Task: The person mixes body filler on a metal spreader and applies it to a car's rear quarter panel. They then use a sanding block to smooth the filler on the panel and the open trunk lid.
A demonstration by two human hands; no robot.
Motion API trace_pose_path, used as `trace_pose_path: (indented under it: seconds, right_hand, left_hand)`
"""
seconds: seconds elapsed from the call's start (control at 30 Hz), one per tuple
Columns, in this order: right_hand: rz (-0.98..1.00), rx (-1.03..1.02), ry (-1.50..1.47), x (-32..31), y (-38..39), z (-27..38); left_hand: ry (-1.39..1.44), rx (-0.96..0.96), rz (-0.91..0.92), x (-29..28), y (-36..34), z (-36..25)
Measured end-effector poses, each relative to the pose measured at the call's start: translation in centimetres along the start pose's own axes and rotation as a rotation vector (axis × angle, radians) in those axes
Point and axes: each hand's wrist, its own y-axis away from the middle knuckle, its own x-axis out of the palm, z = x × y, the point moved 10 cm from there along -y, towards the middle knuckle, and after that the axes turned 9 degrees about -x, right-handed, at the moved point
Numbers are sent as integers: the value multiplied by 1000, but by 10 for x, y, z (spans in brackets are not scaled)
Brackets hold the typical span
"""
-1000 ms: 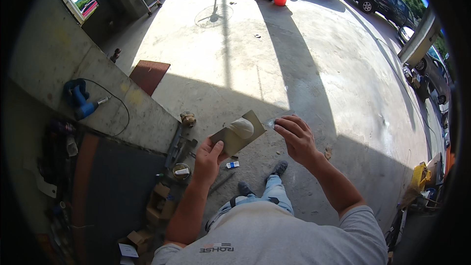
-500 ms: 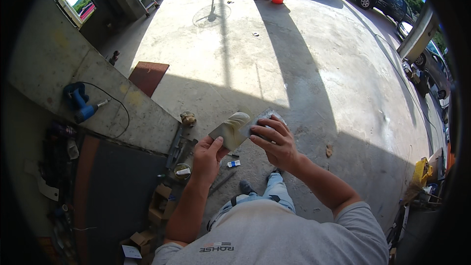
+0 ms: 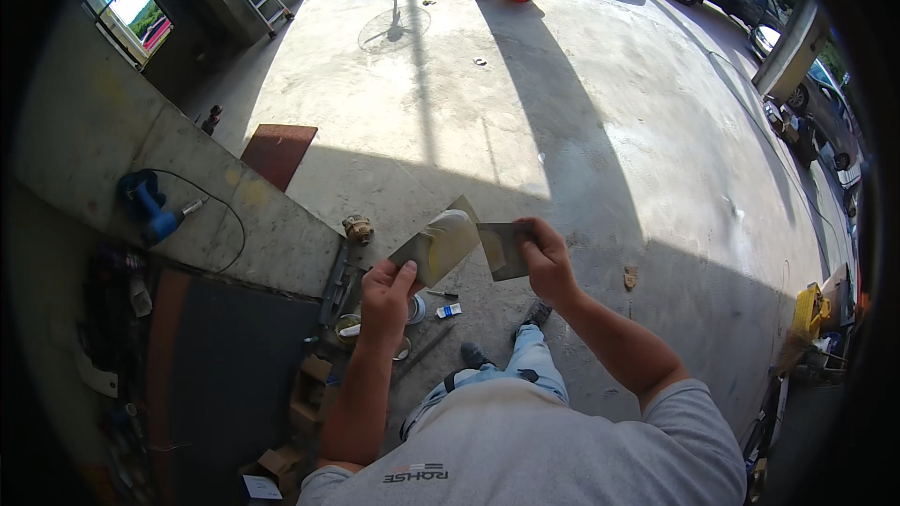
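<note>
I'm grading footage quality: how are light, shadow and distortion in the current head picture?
Head view: sun bleaches the concrete floor, cut by hard-edged shadows; head view: left hand and right hand, holding thin plates, show clearly over shaded floor; head view: dark clutter at left is hard to make out; head view: black corners, edges bent near the rim.

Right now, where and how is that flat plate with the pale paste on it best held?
The plate is probably best pinched at its lower-left end, coming from the person's left, as the left hand does: it is thin and flat, that end looks mostly free of pale paste, and the dark blade in the right hand is at the opposite side.
</note>
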Motion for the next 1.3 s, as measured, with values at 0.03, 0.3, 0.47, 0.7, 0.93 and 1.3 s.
trace_pose_path:
  seconds: [0.03,0.3,0.47,0.7,0.93,1.3]
  right_hand:
    - [-94,58,-155,-11,-13,-5]
    - [-66,-39,-93,-7,-27,-8]
    - [-110,-39,-93,8,-3,-13]
    - [-258,122,-626,18,-10,-19]
    - [76,-7,-499,-8,-35,25]
    - [332,-210,673,-29,-26,18]
  left_hand:
    - [-52,14,38,4,2,0]
    - [-305,122,193,29,12,-5]
    - [-307,64,239,39,9,13]
    - [-422,368,245,71,16,19]
    - [-646,91,155,41,13,33]
    - [-376,101,4,6,3,14]
